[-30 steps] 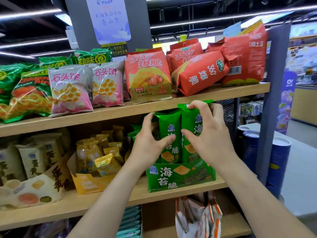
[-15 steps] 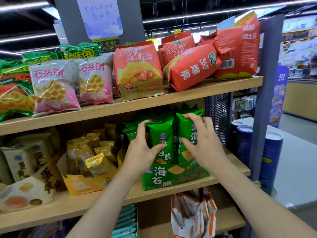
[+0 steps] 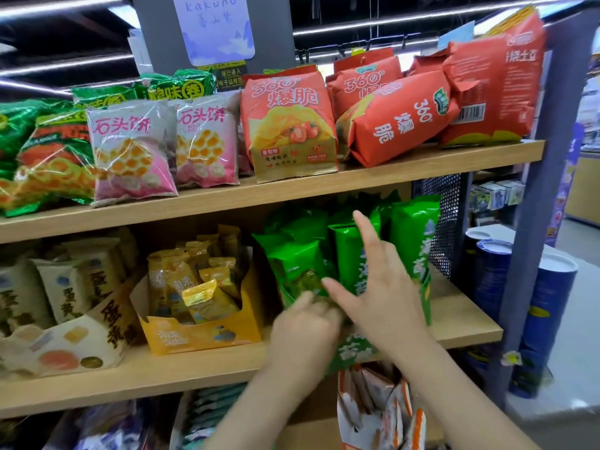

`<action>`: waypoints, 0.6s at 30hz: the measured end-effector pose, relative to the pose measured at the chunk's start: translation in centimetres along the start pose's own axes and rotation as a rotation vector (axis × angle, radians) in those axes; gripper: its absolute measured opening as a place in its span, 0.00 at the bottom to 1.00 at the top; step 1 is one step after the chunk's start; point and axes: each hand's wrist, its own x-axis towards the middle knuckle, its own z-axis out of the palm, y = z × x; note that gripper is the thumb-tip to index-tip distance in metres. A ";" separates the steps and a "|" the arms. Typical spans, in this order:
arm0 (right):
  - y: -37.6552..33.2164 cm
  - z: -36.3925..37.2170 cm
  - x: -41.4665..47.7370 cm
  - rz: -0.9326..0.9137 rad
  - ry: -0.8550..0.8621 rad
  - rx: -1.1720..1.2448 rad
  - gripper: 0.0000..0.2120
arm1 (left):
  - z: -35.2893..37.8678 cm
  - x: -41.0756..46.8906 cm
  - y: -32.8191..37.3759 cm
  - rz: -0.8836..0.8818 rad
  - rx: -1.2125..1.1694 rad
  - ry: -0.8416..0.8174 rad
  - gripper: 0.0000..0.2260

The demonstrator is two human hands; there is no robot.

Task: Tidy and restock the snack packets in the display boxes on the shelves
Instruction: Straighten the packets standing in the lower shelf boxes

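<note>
Green seaweed-snack packets (image 3: 349,254) stand upright in a green display box (image 3: 355,350) at the right end of the middle shelf (image 3: 194,368). My right hand (image 3: 380,290) is in front of the middle packets, palm toward them, fingers spread and holding nothing. My left hand (image 3: 303,326) is lower and to the left, blurred by motion, with fingers curled by the bottom of the leftmost green packet (image 3: 298,267). Whether it grips that packet is unclear. My hands hide most of the box front.
A yellow display box (image 3: 201,336) of small yellow packets stands left of the green one, then a cream egg-yolk box (image 3: 65,349). Red bags (image 3: 289,125) and pink bags (image 3: 133,151) fill the top shelf. White-orange packets (image 3: 380,410) sit below. Blue tubes (image 3: 548,303) stand at the right.
Both hands have come off the two green packets they were pinching together and dropped lower. My right hand has opened its fingers. The left hand has moved down and left.
</note>
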 end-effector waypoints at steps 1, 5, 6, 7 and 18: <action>0.8 -0.1 0.1 0.038 -0.009 0.076 0.46 | 0.0 -0.2 1.0 0.031 -0.058 0.038 0.04; 3.3 -1.6 1.0 0.116 -0.026 0.255 0.44 | -3.2 -0.6 1.7 0.003 -0.230 0.328 0.09; 3.6 -1.9 1.1 0.117 -0.042 0.288 0.43 | -4.3 -0.4 1.2 -0.090 -0.211 0.375 0.12; 3.8 -2.1 1.2 0.111 -0.054 0.312 0.42 | -5.1 0.0 0.4 -0.202 -0.205 0.378 0.15; 3.1 -1.9 0.2 0.066 -0.045 0.239 0.34 | -5.5 2.9 -0.9 -0.291 -0.533 0.054 0.18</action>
